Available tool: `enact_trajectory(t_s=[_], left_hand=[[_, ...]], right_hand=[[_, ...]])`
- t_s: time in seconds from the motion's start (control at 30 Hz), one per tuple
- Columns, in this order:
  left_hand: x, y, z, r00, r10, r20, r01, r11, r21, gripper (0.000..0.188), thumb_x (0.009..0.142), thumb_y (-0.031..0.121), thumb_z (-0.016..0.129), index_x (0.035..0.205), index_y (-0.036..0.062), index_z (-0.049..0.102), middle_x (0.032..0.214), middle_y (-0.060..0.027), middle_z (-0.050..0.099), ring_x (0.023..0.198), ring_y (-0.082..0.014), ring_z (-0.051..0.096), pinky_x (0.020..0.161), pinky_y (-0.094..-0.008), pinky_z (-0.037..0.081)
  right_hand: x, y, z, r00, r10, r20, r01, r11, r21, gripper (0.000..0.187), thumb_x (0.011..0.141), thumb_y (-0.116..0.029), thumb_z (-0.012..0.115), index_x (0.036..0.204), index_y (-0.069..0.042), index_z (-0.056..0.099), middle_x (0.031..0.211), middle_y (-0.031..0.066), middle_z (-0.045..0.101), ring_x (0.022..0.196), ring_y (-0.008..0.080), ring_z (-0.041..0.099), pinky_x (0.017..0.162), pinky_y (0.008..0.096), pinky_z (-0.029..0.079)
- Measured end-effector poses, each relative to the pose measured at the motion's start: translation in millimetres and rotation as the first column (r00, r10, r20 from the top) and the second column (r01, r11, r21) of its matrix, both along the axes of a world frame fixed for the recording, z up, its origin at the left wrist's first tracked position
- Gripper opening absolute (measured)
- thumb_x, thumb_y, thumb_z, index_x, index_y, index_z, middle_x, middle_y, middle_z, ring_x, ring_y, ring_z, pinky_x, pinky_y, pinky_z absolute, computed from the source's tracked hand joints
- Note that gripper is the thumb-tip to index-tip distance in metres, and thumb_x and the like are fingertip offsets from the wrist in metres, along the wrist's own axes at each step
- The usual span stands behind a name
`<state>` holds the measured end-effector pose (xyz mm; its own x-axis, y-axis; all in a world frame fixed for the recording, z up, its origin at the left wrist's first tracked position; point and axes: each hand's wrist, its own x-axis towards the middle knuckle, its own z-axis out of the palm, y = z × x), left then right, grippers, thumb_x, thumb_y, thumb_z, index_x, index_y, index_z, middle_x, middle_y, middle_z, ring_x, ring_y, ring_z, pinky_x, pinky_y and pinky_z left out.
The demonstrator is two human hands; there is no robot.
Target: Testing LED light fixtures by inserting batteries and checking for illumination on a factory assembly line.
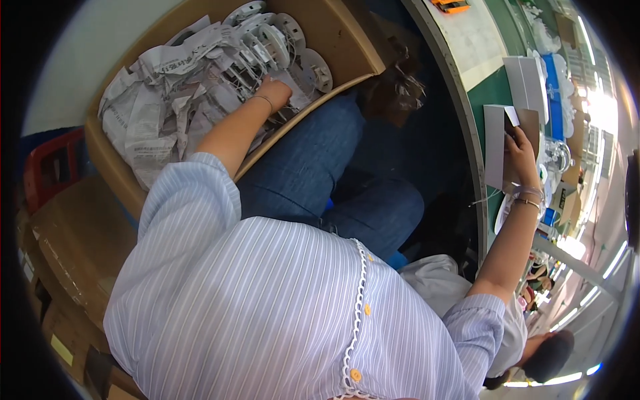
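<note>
My left hand (275,91) reaches down into a large brown cardboard carton (350,33). Its fingers are curled among crumpled printed paper (157,127) and a row of white round disc-shaped parts (272,45) with thin wires. What those fingers hold is hidden. Out to the right, my right hand (522,157) is closed at a small white box (494,143) that stands open on the green-topped table (490,90). Its fingertips lie at the box's opening, next to a brown inner flap. The inside of the box cannot be made out.
Another white box (523,83) stands beyond the small one, near blue-and-white packs and clear plastic. An orange tool (451,6) lies at the table's far end. A red plastic stool (53,167) and cardboard boxes are at left. Another person (543,353) sits close by at lower right.
</note>
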<state>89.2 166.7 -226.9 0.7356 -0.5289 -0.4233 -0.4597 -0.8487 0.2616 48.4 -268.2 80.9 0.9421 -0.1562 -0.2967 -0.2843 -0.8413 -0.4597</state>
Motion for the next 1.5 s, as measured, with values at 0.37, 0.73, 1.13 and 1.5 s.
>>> enact_trajectory(t_s=[0.37,0.73,1.13,1.5], left_hand=[[13,37,72,0.749,0.656,-0.097,-0.457,0.405,-0.792,0.02,0.082,0.022,0.046,0.089,0.0048,0.054,0.081,-0.0165,0.056,0.075,-0.0301,0.055,0.066,-0.0359,0.042],[-43,3,183,0.456,-0.065,-0.888,-0.777,-0.515,-0.361,0.031,0.088,0.021,0.04,0.107,-0.0029,0.046,0.103,-0.0086,0.053,0.095,-0.015,0.05,0.084,-0.0265,0.038],[-119,-80,238,0.624,-0.112,0.773,0.747,0.376,-0.548,0.021,0.068,0.014,0.058,0.088,0.0167,0.055,0.08,0.004,0.048,0.075,-0.011,0.045,0.08,-0.0296,0.033],[-132,-103,246,0.899,0.038,0.436,0.374,0.448,-0.812,0.039,0.066,0.002,0.058,0.103,0.0124,0.052,0.112,-0.0095,0.04,0.107,-0.023,0.038,0.095,-0.0369,0.025]], right_hand=[[-30,-3,-4,0.954,0.042,0.298,-0.032,0.999,-0.038,0.024,0.082,-0.008,0.046,0.105,-0.003,0.05,0.09,0.0043,0.055,0.079,0.0108,0.049,0.071,0.0206,0.04],[-54,4,-14,0.895,-0.061,0.443,0.068,0.998,0.0,0.023,0.076,-0.01,0.056,0.099,-0.005,0.056,0.07,0.0,0.052,0.063,0.0063,0.046,0.058,0.0203,0.039],[-113,124,-30,0.774,-0.596,0.214,0.094,0.443,0.892,0.024,0.085,-0.014,0.046,0.106,-0.002,0.047,0.09,0.0065,0.053,0.08,0.0143,0.055,0.074,0.0244,0.045],[-144,125,-68,0.781,-0.524,0.339,0.147,0.683,0.716,0.023,0.086,-0.013,0.043,0.105,-0.003,0.05,0.089,0.0045,0.054,0.074,0.0053,0.05,0.066,0.0164,0.042]])
